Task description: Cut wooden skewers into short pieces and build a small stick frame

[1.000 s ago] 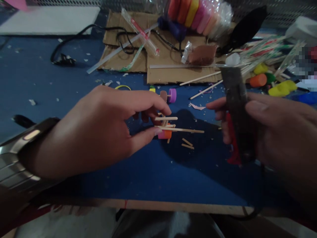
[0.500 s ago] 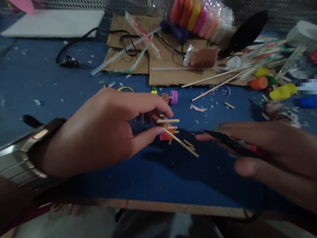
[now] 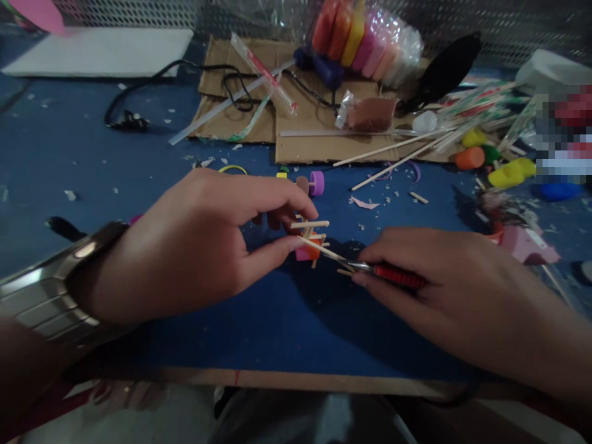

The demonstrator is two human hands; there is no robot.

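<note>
My left hand (image 3: 208,240), with a metal-banded watch at the wrist, is closed in a pinch on a thin wooden stick (image 3: 324,247). Other short sticks (image 3: 311,224) and small orange and pink blocks (image 3: 311,248) sit at its fingertips; how they join is partly hidden. In my right hand (image 3: 444,296) is a red-handled tool (image 3: 400,276) with a narrow metal tip; its exact kind is unclear. That tip meets the lower right end of the pinched stick. A purple disc (image 3: 317,184) on a stick lies just beyond my left fingers.
Behind my hands lie cardboard pieces (image 3: 319,148), a bag of coloured clay (image 3: 365,43) and a brown packet (image 3: 372,115). Long sticks (image 3: 398,148) and yellow lumps (image 3: 511,172) are at right. A black cord (image 3: 139,79) crosses the left. The table edge (image 3: 277,377) is near me.
My right hand has moved left and closed around the red-handled tool, bringing its tip to the stick. My left hand keeps its pinch. The view has shifted slightly.
</note>
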